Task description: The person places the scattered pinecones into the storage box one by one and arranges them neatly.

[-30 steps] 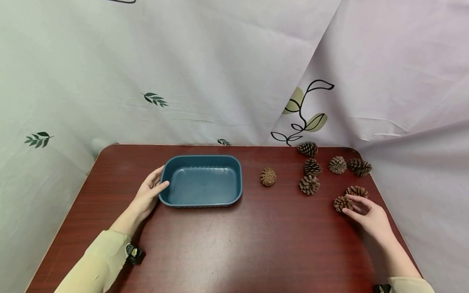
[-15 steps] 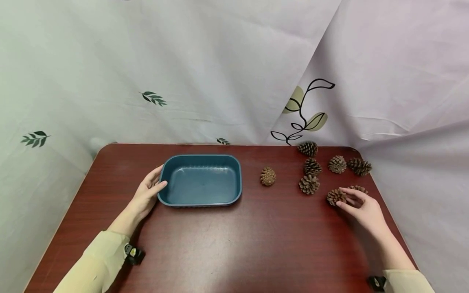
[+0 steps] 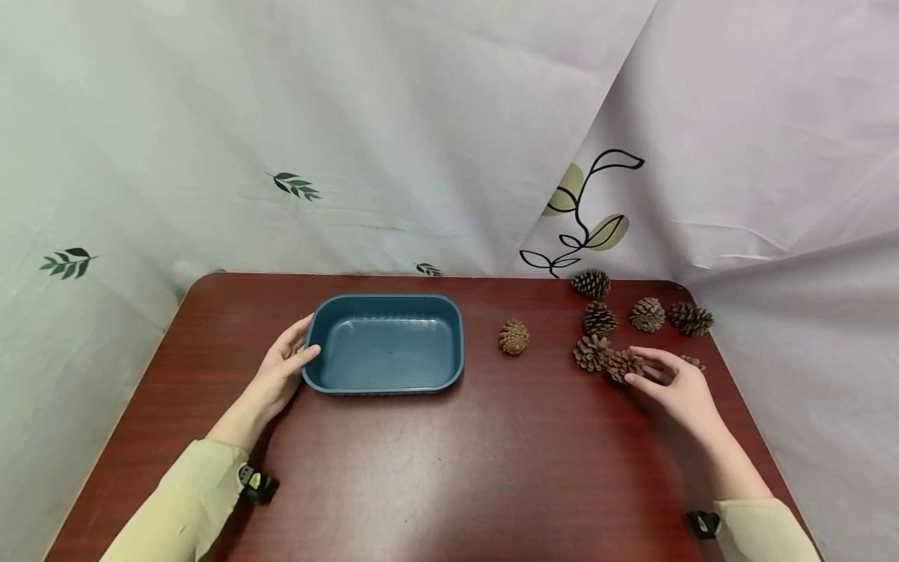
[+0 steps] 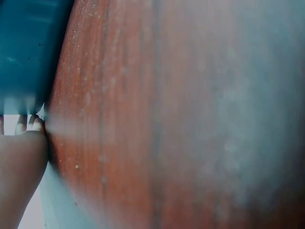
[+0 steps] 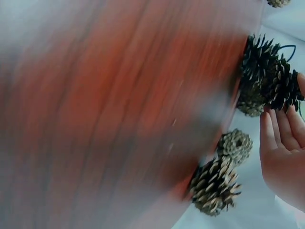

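My left hand holds the left end of a dark blue rectangular plastic basin, thumb over the rim and the other fingers along the outer wall. The basin has nothing in it. In the left wrist view its side shows above the fingers. At the right, my right hand pinches a brown pine cone between thumb and fingers. This cone is right beside another pine cone; whether they touch I cannot tell. In the right wrist view the held pine cone sits at the fingertips.
A lone pine cone lies right of the basin. Several more, including one at the back edge and one near the right corner, lie on the reddish-brown table. One pine cone is partly hidden behind my right hand. Pale cloth hangs behind.
My right hand has moved left and slightly toward the back with the pine cone, away from the cone at the right edge. The left hand and the basin have stayed nearly still.
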